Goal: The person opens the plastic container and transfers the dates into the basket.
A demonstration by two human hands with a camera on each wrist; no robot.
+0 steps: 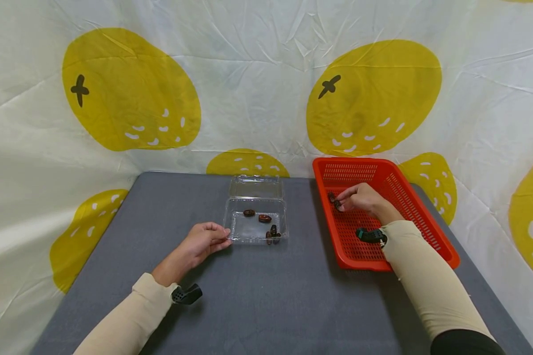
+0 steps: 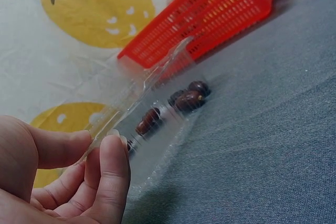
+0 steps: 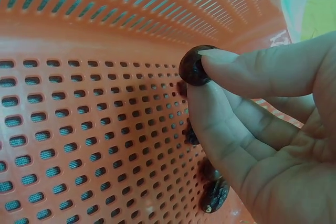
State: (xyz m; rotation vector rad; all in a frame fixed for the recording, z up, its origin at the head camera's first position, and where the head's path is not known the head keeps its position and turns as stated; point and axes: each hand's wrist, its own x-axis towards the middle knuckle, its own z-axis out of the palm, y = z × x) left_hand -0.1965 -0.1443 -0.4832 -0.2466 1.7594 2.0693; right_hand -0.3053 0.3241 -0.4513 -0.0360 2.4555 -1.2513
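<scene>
From where I stand, the right hand's (image 1: 361, 199) grip is narrow, thumb and forefinger pinching 1 dark date (image 3: 190, 69) within the red basket (image 1: 353, 172), toward its 10 o'clock side. More loose dates (image 3: 216, 196) lie just beside those fingers, by the basket wall. The left hand's (image 1: 204, 241) grip is narrow too, pinching the rim of the clear box (image 1: 248, 230) at its 8 o'clock corner. Inside that box, 2 dates (image 1: 264, 218) lie apart, with a small cluster (image 1: 273, 230) toward 4 o'clock; its lid (image 1: 256, 188) stands raised at 12 o'clock. The basket sits at the box's 3 o'clock, both on the grey worktop (image 1: 257, 301).
</scene>
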